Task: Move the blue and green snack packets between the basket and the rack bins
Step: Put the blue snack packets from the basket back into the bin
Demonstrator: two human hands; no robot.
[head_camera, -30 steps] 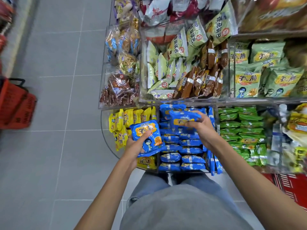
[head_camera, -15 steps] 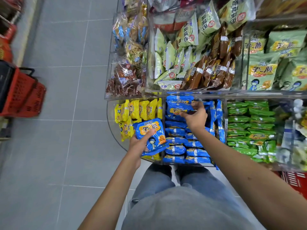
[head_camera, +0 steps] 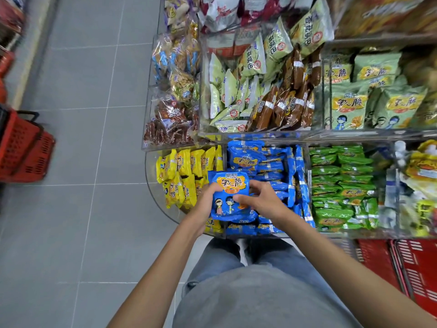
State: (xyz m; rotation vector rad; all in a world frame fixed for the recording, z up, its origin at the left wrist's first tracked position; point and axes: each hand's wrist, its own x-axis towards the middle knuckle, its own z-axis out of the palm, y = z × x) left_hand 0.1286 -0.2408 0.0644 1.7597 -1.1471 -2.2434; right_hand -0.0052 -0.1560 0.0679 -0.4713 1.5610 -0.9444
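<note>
Head cam: left hand (head_camera: 208, 201) and right hand (head_camera: 261, 201) both grip one blue packet (head_camera: 230, 185) over the packed blue bin (head_camera: 250, 235); green bin (head_camera: 335, 233) looks stocked too, so I'd guess nearly done

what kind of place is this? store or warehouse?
Most likely a retail snack shop aisle: clear rack bins hold sorted blue packets and green packets, a red shopping basket stands on the tiled floor, and the left hand and right hand hold one blue packet.

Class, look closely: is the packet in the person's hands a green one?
No: the left hand and right hand grip a blue packet; the green packets lie untouched.
</note>
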